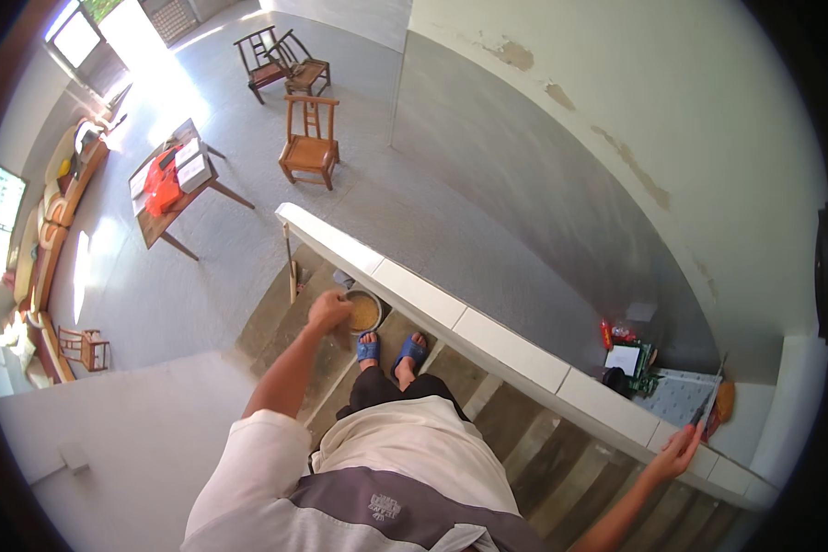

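Observation:
My left hand [329, 311] is closed at the left rim of a round grey bowl [378, 319]. Yellow-orange grain-like contents [364, 311] lie in the bowl, too small to name exactly. The bowl appears above the stairs, just ahead of my feet in blue sandals [412, 350]. Far to the right, my right hand [679, 451] is at the white-tiled top of a low stair wall [515, 348], its fingers stretched out. A thin dark object shows just beyond those fingertips; whether they touch it I cannot tell.
Concrete steps [474, 373] run beneath me along the tiled wall. Beyond it stand wooden chairs [310, 152] and a wooden table [156, 226] with a red bag [163, 184]. A patterned board [681, 396] and assorted items lie at the lower right, behind the wall.

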Action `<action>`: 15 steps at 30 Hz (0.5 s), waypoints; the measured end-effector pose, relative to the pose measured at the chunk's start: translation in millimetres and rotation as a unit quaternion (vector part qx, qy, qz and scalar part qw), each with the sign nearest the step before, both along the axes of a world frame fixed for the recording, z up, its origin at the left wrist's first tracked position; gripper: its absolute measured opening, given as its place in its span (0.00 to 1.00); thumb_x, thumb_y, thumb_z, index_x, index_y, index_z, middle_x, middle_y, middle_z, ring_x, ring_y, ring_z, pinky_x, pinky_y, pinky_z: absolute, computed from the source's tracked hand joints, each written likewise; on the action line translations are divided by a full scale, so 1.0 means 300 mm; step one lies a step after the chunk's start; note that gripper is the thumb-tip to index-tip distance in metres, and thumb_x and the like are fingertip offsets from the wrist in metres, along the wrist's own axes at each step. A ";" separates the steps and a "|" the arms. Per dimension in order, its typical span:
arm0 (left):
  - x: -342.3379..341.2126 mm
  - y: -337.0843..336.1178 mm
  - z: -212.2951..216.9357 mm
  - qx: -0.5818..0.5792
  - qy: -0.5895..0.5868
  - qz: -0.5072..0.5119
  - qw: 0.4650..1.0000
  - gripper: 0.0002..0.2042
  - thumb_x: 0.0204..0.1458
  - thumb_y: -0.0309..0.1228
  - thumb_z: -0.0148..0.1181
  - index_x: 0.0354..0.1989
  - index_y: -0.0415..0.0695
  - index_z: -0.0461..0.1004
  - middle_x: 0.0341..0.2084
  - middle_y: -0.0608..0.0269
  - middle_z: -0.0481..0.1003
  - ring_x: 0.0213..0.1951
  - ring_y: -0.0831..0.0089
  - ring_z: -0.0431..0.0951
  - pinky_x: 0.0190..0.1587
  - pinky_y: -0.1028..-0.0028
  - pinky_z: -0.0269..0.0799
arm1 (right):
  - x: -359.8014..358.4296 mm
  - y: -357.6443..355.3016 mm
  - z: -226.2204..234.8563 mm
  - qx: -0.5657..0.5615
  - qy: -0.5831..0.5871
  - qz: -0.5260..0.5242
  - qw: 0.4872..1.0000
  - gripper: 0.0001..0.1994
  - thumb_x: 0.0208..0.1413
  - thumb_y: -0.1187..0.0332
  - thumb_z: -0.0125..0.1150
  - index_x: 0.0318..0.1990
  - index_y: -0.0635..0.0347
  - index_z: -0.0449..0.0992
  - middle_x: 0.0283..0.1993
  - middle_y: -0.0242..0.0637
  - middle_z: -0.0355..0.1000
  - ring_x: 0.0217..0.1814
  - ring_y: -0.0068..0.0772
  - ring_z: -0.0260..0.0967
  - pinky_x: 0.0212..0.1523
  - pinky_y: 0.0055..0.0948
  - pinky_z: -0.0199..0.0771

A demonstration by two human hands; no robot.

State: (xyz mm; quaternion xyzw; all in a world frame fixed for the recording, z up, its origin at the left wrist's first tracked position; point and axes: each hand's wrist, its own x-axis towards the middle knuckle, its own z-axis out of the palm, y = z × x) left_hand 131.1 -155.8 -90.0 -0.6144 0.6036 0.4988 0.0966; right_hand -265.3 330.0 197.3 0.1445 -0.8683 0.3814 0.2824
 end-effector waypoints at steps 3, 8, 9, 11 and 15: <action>0.011 0.169 -0.056 0.008 0.250 -0.025 0.968 0.14 0.45 0.34 0.59 0.37 0.39 0.80 0.35 0.54 0.80 0.39 0.70 0.79 0.44 0.71 0.72 | 0.232 -0.267 -0.015 -0.023 -0.229 0.168 0.959 0.17 0.63 0.69 0.54 0.58 0.61 0.71 0.42 0.32 0.75 0.27 0.12 0.62 0.24 0.13 0.59; -0.265 0.387 0.210 0.163 0.472 -0.030 0.866 0.18 0.63 0.43 0.49 0.49 0.41 0.75 0.41 0.65 0.75 0.41 0.76 0.72 0.50 0.76 0.67 | 0.479 -0.630 -0.220 0.215 -0.290 0.446 0.819 0.16 0.56 0.71 0.56 0.52 0.60 0.75 0.43 0.35 0.73 0.36 0.23 0.69 0.38 0.23 0.71; -0.288 0.410 0.235 0.161 0.475 -0.020 0.865 0.18 0.63 0.43 0.49 0.49 0.41 0.75 0.41 0.65 0.75 0.41 0.76 0.72 0.50 0.76 0.67 | 0.523 -0.727 -0.187 0.252 -0.289 0.488 0.784 0.16 0.52 0.71 0.57 0.49 0.59 0.76 0.40 0.42 0.74 0.39 0.37 0.71 0.47 0.31 0.71; -0.334 0.445 0.280 0.270 0.526 0.092 0.801 0.21 0.64 0.46 0.46 0.55 0.43 0.71 0.39 0.65 0.73 0.40 0.80 0.71 0.47 0.78 0.68 | 0.535 -0.782 -0.263 0.273 -0.249 0.507 0.778 0.16 0.51 0.69 0.58 0.48 0.59 0.77 0.37 0.45 0.75 0.40 0.46 0.71 0.50 0.38 0.69; -0.361 0.442 0.210 0.309 0.523 0.228 0.761 0.18 0.65 0.43 0.45 0.46 0.39 0.72 0.34 0.61 0.75 0.35 0.78 0.75 0.40 0.76 0.73 | 0.523 -0.878 -0.302 0.314 -0.293 0.513 0.743 0.16 0.53 0.64 0.57 0.49 0.56 0.77 0.39 0.42 0.78 0.42 0.44 0.73 0.61 0.43 0.60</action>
